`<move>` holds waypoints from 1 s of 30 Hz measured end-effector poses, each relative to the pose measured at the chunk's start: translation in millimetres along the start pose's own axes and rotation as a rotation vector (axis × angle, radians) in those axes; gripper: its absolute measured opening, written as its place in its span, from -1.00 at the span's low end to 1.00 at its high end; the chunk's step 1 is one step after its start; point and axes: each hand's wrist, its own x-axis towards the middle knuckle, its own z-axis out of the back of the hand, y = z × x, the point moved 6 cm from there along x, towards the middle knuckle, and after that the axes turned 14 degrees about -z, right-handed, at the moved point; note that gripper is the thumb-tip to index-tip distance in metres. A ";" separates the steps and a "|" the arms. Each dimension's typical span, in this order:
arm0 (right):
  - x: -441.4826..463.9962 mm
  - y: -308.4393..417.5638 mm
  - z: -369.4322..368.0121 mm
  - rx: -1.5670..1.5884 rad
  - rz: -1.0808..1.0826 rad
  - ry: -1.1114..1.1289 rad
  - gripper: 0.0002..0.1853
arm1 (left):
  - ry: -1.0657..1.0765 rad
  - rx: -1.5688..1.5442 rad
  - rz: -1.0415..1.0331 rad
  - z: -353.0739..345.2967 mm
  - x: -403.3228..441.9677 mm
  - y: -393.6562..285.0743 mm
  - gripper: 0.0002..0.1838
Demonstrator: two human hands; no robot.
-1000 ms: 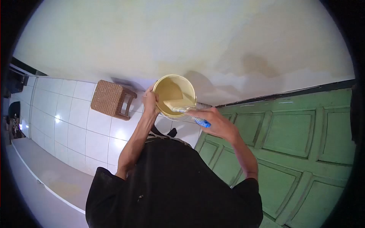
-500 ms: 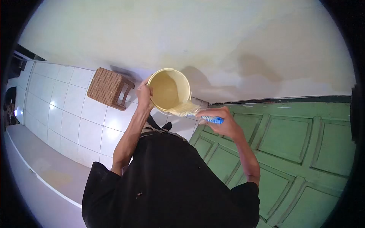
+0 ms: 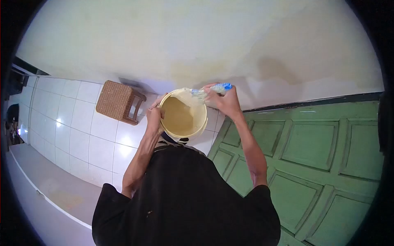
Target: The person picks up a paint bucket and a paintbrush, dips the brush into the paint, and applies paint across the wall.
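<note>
My left hand (image 3: pixel 154 116) grips the left rim of a cream-coloured bucket (image 3: pixel 204 123), its thumb over the edge. Pale yellowish paint (image 3: pixel 178 117) lies inside the bucket, which is held up in front of my body. My right hand (image 3: pixel 223 100) is closed round the handle of a paintbrush (image 3: pixel 223 87) with a blue end. The brush head is at the bucket's upper right rim, coated in paint; whether it touches the rim I cannot tell for sure.
A pale wall (image 3: pixel 197 37) rises ahead, with a yellowish patch near the bucket. A brown woven-pattern stool (image 3: pixel 115 101) stands on the white tiled floor (image 3: pixel 82 119) to the left. To the right is a green panelled door (image 3: pixel 308 143). A low ledge (image 3: pixel 53 176) runs along the lower left.
My right hand has moved the paintbrush from the bucket's lower right rim up to its upper right rim. The bucket sits slightly lower in view, still in my left hand.
</note>
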 end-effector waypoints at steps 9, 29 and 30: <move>-2.9 10.3 65.2 0.078 -0.044 -0.303 -0.71 | -0.027 -0.045 -0.008 11.0 -4.2 -5.6 -0.46; -117.3 391.6 169.1 -0.422 1.570 -1.119 -0.74 | -0.063 -0.193 -0.117 65.8 9.5 8.8 -0.42; -113.0 400.9 174.8 -0.422 1.574 -1.119 -0.74 | -0.061 -0.195 -0.120 67.3 10.8 10.7 -0.42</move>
